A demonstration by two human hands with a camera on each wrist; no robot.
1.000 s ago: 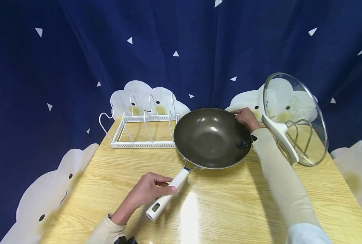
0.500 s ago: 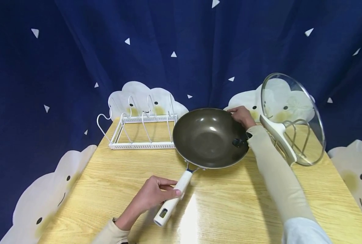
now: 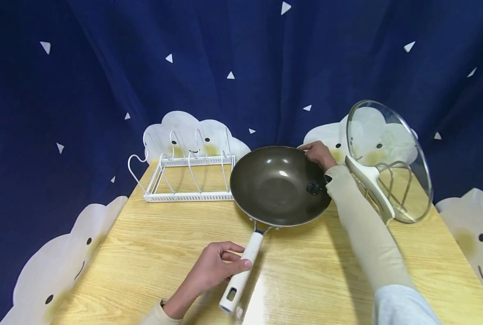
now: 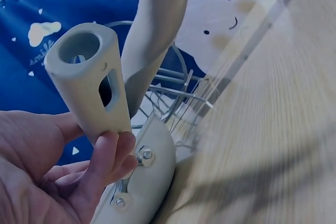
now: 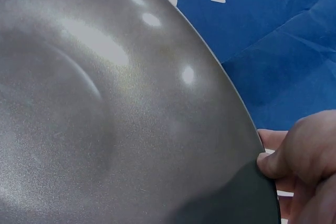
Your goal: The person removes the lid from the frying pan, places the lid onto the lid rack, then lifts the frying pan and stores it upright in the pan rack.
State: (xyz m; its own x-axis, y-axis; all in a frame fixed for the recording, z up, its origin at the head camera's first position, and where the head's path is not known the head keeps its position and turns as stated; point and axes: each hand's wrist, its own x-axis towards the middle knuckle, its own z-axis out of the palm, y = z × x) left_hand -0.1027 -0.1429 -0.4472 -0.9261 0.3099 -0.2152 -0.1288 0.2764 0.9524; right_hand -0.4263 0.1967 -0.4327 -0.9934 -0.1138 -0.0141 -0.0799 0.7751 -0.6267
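A dark brown wok (image 3: 275,189) with a pale outer wall (image 4: 152,182) sits mid-table in the head view, its long white handle (image 3: 241,273) pointing toward the person. My left hand (image 3: 218,266) pinches that handle between thumb and fingers; the left wrist view shows the hollow handle end rising above the fingers. On the far right side of the wok, my right hand (image 3: 320,154) grips the rim, with the thumb on the inner edge and the fingers behind it in the right wrist view. The right forearm passes over the wok's right side.
Left of the wok stands a white wire rack (image 3: 188,197) with upright loops. At the right, a glass lid (image 3: 408,135) with a white grip (image 3: 371,178) stands upright in a metal wire holder (image 3: 405,185). A dark blue curtain (image 3: 241,54) hangs behind the wooden table (image 3: 164,234).
The wok's handle has swung to the right and nearer the person, my left hand moving with it. My right hand keeps its grip on the rim. The whole head view has shifted slightly.
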